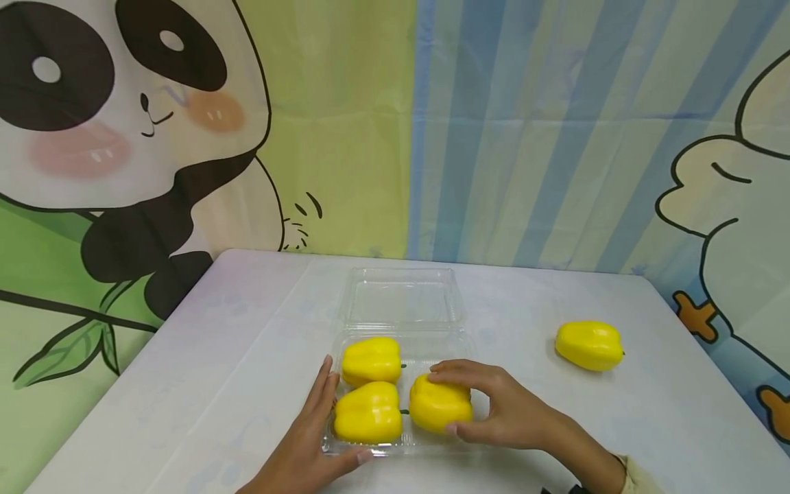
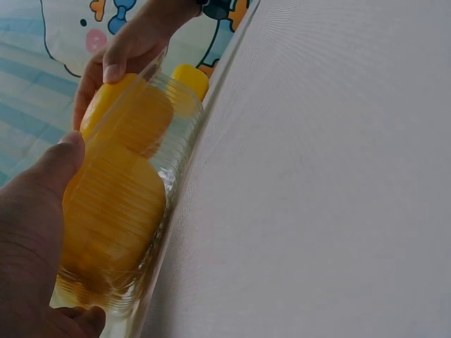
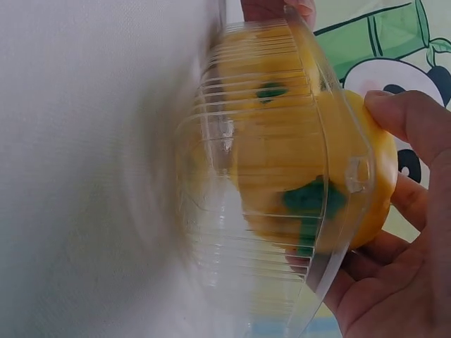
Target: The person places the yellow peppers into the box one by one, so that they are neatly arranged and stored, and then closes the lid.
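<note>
An open clear plastic clamshell container [image 1: 395,449] holds two yellow bell peppers on its left side, a rear one [image 1: 372,361] and a front one [image 1: 368,413], stems pointing right. My right hand [image 1: 494,401] grips a third yellow bell pepper [image 1: 439,403] between thumb and fingers over the container's right half. In the right wrist view, this pepper [image 3: 380,151] stands partly above the rim, with a green stem seen through the ribbed wall. My left hand [image 1: 311,429] rests against the container's left front corner, fingers extended along the side and thumb at the front edge.
Another yellow bell pepper [image 1: 589,345] lies on the white table [image 1: 247,384], to the right of the container. The clear lid [image 1: 402,296] is folded back flat behind the base. A printed cartoon curtain [image 1: 345,137] hangs beyond the table's far edge.
</note>
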Demonstrator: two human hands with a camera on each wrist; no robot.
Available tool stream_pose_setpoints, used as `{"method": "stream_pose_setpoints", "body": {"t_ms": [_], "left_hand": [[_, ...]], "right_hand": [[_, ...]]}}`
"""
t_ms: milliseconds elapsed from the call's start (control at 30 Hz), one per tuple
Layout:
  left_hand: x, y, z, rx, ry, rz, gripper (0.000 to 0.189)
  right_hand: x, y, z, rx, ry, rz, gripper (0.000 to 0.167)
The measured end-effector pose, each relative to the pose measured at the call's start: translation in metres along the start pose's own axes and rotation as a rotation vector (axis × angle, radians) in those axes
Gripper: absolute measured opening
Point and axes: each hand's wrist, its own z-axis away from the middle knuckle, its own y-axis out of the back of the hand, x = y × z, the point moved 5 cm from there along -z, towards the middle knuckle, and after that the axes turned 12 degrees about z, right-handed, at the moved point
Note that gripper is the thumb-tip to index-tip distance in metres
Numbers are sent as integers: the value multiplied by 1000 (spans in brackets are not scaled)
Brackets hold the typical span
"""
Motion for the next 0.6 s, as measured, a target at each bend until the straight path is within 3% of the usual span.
{"method": "stream_pose_setpoints", "body": {"t_ms": [333,600], "left_hand": [[0,0,1,16,-33,-10,120],[0,0,1,9,-16,-8,119]], "right_hand": [[1,-6,1,-71,-34,39,54],[0,-11,2,-111,-30,110,51]]}}
